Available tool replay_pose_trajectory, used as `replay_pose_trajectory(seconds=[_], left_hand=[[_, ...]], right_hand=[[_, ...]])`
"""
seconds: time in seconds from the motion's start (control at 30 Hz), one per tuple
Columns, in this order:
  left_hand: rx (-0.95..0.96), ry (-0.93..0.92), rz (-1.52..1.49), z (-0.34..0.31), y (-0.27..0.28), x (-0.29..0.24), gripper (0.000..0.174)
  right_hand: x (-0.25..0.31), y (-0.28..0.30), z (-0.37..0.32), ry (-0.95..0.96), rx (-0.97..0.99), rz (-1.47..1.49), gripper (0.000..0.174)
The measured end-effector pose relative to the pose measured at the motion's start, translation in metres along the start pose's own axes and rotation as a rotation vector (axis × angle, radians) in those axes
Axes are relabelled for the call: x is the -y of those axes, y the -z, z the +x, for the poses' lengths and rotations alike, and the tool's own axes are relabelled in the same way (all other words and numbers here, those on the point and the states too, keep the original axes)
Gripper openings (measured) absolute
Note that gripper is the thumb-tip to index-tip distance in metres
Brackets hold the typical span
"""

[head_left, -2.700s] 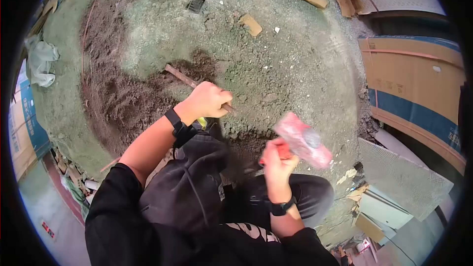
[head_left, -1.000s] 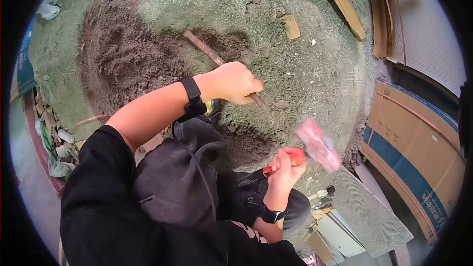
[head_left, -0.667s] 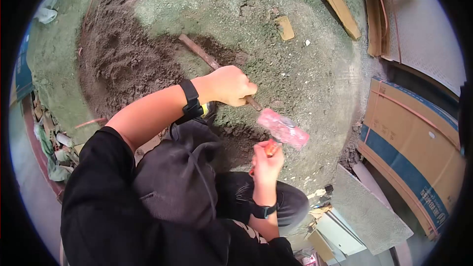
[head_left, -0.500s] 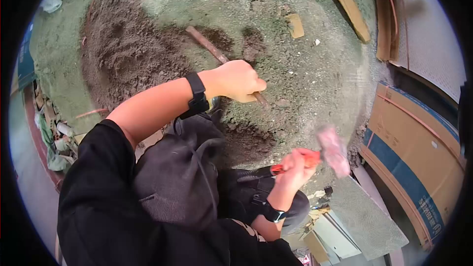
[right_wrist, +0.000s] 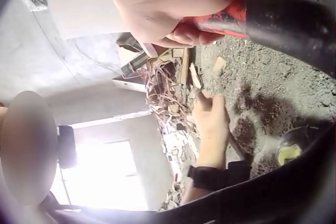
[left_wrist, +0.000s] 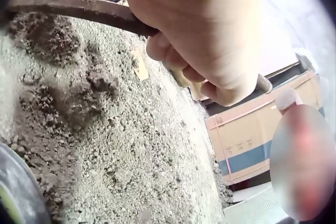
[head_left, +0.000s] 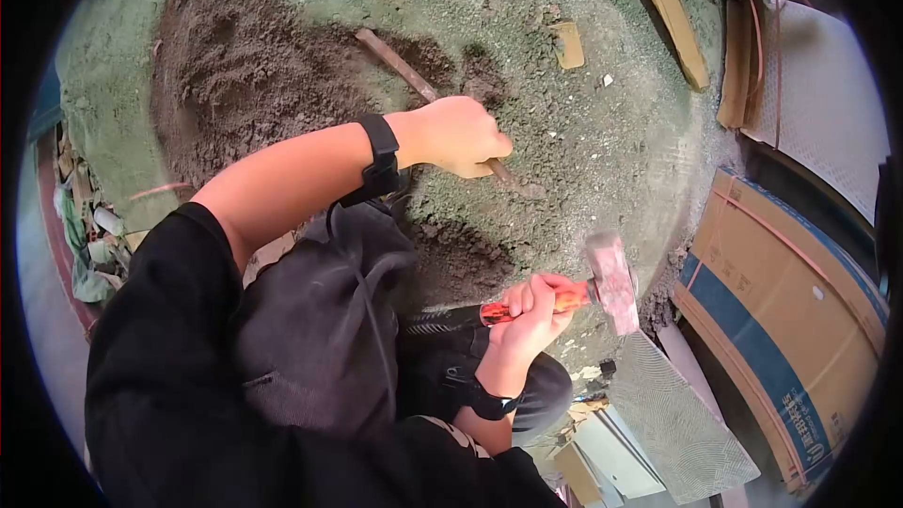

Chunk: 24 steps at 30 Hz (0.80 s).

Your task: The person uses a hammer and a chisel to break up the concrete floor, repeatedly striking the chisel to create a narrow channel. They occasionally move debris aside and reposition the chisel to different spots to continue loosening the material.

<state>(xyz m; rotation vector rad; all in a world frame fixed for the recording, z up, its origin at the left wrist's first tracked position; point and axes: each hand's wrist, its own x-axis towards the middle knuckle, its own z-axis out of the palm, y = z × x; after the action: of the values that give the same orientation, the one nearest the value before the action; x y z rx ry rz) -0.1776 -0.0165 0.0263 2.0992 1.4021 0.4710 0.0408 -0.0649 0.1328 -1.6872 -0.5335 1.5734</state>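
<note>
My left hand grips a long rusty steel chisel around its shaft. The chisel slants across the head view; its far end lies at the loose brown dirt, and its near end pokes out past my fingers in the left wrist view. My right hand holds a sledgehammer by its red and black handle. The hammer's worn pinkish head is raised to the right, apart from the chisel. In the right wrist view, the handle's black end sticks out of my fist.
A dug hollow lies before my knees. To the right are a strapped cardboard box and a ridged tile. Wooden planks and a cardboard scrap lie farther off. A shoe stands near the dirt.
The hammer came over to the chisel's near end about 0.7 s ago, then swung back right. My left hand keeps its hold on the chisel throughout. The head view has shifted.
</note>
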Motion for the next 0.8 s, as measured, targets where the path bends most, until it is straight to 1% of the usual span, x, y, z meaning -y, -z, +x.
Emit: replay_pose_trajectory(seconds=[0.03, 0.07, 0.13, 0.2, 0.23, 0.33, 0.37, 0.4, 0.47, 0.5, 0.6, 0.67, 0.73, 0.77, 0.8], left_hand=[[-0.004, -0.005, 0.004, 0.001, -0.003, 0.0, 0.025], [0.011, 0.006, 0.008, 0.002, -0.008, 0.0, 0.024], [0.028, 0.009, 0.011, 0.004, -0.015, -0.001, 0.024], [0.102, 0.027, 0.039, 0.006, -0.018, 0.001, 0.024], [0.116, 0.034, 0.036, 0.007, -0.022, 0.001, 0.024], [0.088, 0.035, 0.019, 0.006, -0.027, 0.003, 0.024], [0.102, 0.035, 0.013, 0.006, -0.023, 0.002, 0.023], [0.103, 0.041, 0.016, 0.006, -0.023, 0.002, 0.023], [0.099, 0.041, 0.016, 0.005, -0.024, 0.001, 0.022], [0.092, 0.039, 0.012, 0.004, -0.026, 0.001, 0.023], [0.115, 0.088, 0.033, -0.001, -0.036, -0.005, 0.023], [0.147, 0.104, 0.035, -0.002, -0.042, -0.006, 0.022], [0.167, 0.118, 0.048, -0.001, -0.045, -0.007, 0.02], [0.223, 0.107, 0.063, 0.001, -0.045, -0.006, 0.018], [0.225, 0.11, 0.065, 0.002, -0.047, -0.007, 0.018]], right_hand=[[0.001, -0.002, 0.001, 0.042, -0.019, 0.072, 0.013], [-0.004, -0.005, 0.001, 0.049, -0.019, 0.076, 0.013], [-0.027, -0.014, 0.004, -0.025, -0.031, -0.064, 0.012], [-0.038, -0.019, 0.011, -0.239, 0.065, -0.104, 0.012], [-0.039, -0.018, 0.015, -0.277, 0.055, -0.085, 0.012], [-0.03, -0.005, 0.028, -0.244, 0.015, -0.12, 0.014], [-0.023, -0.003, 0.028, -0.213, -0.031, -0.114, 0.015], [-0.021, 0.003, 0.031, -0.17, -0.039, -0.07, 0.015], [-0.012, 0.01, 0.031, -0.169, -0.131, 0.035, 0.015], [-0.008, 0.013, 0.03, -0.184, -0.146, 0.085, 0.015], [-0.016, 0.018, 0.031, -0.154, -0.155, 0.135, 0.015], [-0.019, 0.011, 0.029, -0.179, -0.156, 0.116, 0.015], [-0.021, 0.001, 0.025, -0.268, -0.097, 0.016, 0.015], [-0.024, 0.001, 0.025, -0.309, -0.047, -0.002, 0.015], [-0.027, 0.0, 0.023, -0.311, -0.044, -0.001, 0.015]])
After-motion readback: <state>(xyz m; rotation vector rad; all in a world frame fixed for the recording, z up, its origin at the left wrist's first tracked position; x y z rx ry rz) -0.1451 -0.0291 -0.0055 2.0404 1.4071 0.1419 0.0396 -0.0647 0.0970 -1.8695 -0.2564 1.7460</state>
